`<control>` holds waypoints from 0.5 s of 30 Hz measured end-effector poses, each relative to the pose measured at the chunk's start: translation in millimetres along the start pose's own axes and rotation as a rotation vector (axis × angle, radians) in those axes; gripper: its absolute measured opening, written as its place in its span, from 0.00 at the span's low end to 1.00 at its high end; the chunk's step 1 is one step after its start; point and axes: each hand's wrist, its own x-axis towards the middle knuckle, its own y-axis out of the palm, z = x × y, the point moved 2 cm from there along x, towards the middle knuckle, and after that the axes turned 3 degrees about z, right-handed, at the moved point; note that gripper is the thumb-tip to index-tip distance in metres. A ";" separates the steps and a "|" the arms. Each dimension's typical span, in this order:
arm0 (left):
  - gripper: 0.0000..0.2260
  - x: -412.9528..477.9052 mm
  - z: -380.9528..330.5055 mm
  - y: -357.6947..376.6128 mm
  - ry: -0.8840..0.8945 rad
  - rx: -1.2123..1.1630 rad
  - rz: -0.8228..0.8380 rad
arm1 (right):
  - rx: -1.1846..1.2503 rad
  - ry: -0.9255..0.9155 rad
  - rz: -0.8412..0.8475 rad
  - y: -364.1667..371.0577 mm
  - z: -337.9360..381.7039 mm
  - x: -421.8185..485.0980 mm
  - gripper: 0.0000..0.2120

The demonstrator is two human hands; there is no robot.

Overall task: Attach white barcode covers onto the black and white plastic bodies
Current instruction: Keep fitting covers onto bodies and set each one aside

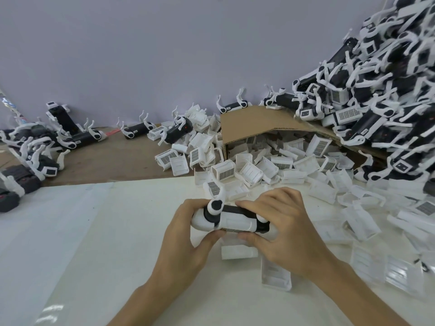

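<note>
Nearest us: loose white cover (275, 275) upright on white table (117, 255). Just above it we hold black and white body (233, 210) in both hands, long axis left to right. Left hand (188, 234) grips its rounded white end. Right hand (287, 231) pinches the middle, fingers on top, thumb under barcode cover (236, 221) on side facing us. Right palm hides far end; we cannot tell if cover is fully seated. Farther: cardboard box (259, 123) spilling covers, pile of bodies (388, 90) at right.
</note>
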 end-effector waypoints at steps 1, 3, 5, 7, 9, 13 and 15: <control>0.25 0.3 0.1 0.4 0.005 0.012 0.000 | -0.001 -0.004 -0.013 -0.4 -0.1 -0.1 0.22; 0.25 1.8 1.9 1.1 0.017 0.027 0.004 | -0.003 0.002 -0.023 -1.0 -1.0 -0.2 0.22; 0.24 3.6 3.9 1.1 0.024 0.026 0.010 | -0.007 0.010 -0.012 -0.3 -1.5 0.3 0.21; 0.26 4.3 5.0 1.3 0.014 0.019 0.003 | -0.005 0.016 0.005 0.0 -1.9 1.5 0.20; 0.31 4.8 3.5 0.5 0.009 0.025 -0.019 | 0.036 0.057 -0.019 -3.4 -2.5 4.3 0.19; 0.35 5.6 6.0 2.3 0.019 0.043 0.003 | 0.477 0.344 -0.202 -26.0 -9.8 11.1 0.10; 0.31 6.0 7.0 3.8 0.001 0.032 0.053 | 0.783 0.521 -0.268 -35.9 -20.3 12.7 0.12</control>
